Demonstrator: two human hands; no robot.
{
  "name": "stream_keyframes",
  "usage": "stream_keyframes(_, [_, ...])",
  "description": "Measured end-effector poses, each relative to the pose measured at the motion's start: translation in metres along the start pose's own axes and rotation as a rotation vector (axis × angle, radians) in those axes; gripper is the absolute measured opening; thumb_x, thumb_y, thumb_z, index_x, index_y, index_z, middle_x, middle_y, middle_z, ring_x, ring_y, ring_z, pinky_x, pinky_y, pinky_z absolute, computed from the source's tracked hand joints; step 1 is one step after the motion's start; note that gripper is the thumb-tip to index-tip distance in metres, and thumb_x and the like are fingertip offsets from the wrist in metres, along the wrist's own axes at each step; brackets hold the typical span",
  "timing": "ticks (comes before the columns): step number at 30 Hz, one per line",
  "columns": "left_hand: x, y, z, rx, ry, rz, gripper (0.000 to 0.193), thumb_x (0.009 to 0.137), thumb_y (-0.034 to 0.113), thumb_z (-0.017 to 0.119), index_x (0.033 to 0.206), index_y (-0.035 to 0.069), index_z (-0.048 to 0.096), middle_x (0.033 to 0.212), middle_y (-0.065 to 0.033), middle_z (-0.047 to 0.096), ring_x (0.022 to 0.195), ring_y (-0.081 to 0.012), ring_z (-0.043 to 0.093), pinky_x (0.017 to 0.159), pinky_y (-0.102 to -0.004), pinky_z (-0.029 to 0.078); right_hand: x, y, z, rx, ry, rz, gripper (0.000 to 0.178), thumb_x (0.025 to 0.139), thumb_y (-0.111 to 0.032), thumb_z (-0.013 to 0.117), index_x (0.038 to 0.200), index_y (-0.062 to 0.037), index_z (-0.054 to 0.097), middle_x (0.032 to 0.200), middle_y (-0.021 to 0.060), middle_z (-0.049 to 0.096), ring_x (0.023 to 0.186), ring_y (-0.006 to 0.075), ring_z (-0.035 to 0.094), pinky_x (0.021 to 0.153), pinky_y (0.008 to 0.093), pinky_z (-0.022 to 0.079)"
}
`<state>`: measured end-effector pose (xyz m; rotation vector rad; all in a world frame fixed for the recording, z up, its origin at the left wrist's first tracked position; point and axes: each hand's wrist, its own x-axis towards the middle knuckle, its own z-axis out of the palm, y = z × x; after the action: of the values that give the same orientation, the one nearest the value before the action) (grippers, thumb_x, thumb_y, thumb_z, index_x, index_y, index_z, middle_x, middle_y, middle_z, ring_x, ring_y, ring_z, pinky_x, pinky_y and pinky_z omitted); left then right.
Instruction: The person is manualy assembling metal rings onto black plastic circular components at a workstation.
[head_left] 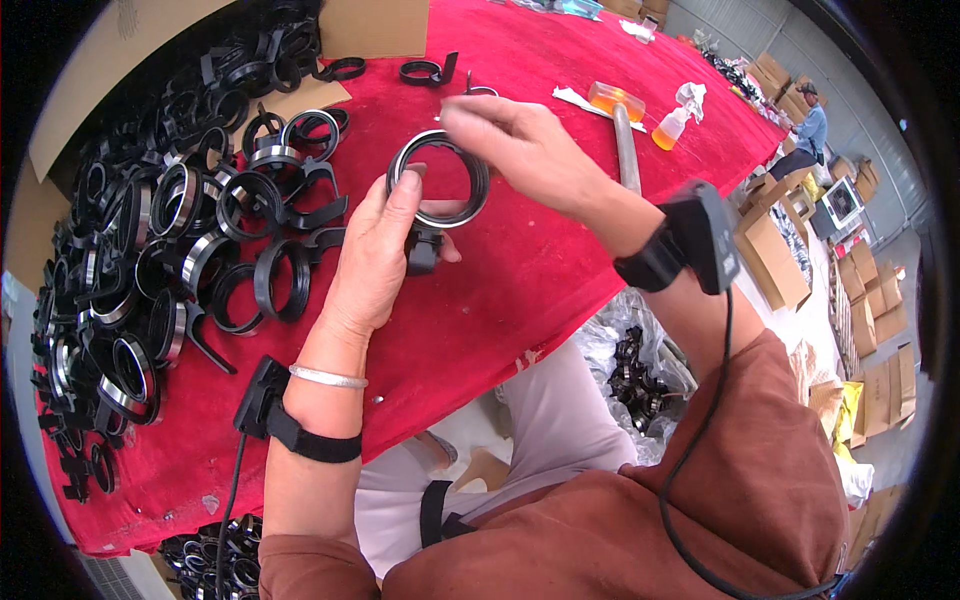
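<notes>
My left hand (368,255) grips a black ring with a silver rim (480,186), thumb on its near left edge and fingers underneath. A black block-like bracket juts from the ring's lower side, beside my fingers. Over the ring's upper right edge is my right hand (540,150), fingers stretched out and slightly blurred; whether they touch the rim I cannot tell. A large heap of similar black rings (240,205), many with silver bands and arms, spreads to the left. Beyond my hands lies another black ring with an upright tab (421,72).
A red cloth (540,265) covers the table. Farther right lie a mallet with an orange head (612,98) and a bottle of orange liquid (670,130). Cardboard (375,28) stands behind the heap. Bagged black parts (640,375) sit below the table edge. A person (812,125) stands far right.
</notes>
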<state>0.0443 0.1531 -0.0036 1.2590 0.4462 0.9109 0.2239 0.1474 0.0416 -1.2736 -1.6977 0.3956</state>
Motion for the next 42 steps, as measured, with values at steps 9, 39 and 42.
stream_keyframes(9, [0.004, -0.008, 0.001, 0.093, 0.155, 0.156, 0.037, 0.095, 0.034, 0.048, 0.106, -0.002, 0.048, 0.093, -0.0183, 0.064, 0.066, -0.0202, 0.064, 0.058, -0.028, 0.053, 0.009, -0.004, 0.028, -0.226, 0.122, 0.279, 0.073, 0.092, -0.057, 0.031, 0.07, 0.0026, 0.066, 0.072, 0.0266, 0.062, 0.079, 0.0401, 0.062, 0.075, 0.0444, 0.047])
stream_keyframes(39, [0.006, -0.004, -0.009, -0.31, 0.175, -0.083, 0.05, 0.098, 0.044, 0.032, 0.106, -0.002, 0.05, 0.087, -0.0158, 0.061, 0.065, -0.026, 0.062, 0.057, -0.0353, 0.052, 0.013, -0.02, 0.027, -0.019, 0.006, 0.483, 0.073, 0.085, -0.067, 0.042, 0.08, 0.0037, 0.062, 0.057, 0.005, 0.05, 0.05, 0.0119, 0.045, 0.042, 0.026, 0.032])
stream_keyframes(42, [0.006, -0.005, -0.009, -0.308, 0.176, -0.077, 0.049, 0.098, 0.043, 0.033, 0.107, -0.002, 0.05, 0.087, -0.0154, 0.062, 0.068, -0.0254, 0.062, 0.059, -0.0346, 0.052, 0.013, -0.023, 0.028, -0.094, -0.003, 0.502, 0.07, 0.09, -0.056, 0.036, 0.086, 0.0076, 0.065, 0.081, 0.0293, 0.063, 0.086, 0.0377, 0.063, 0.08, 0.0411, 0.046])
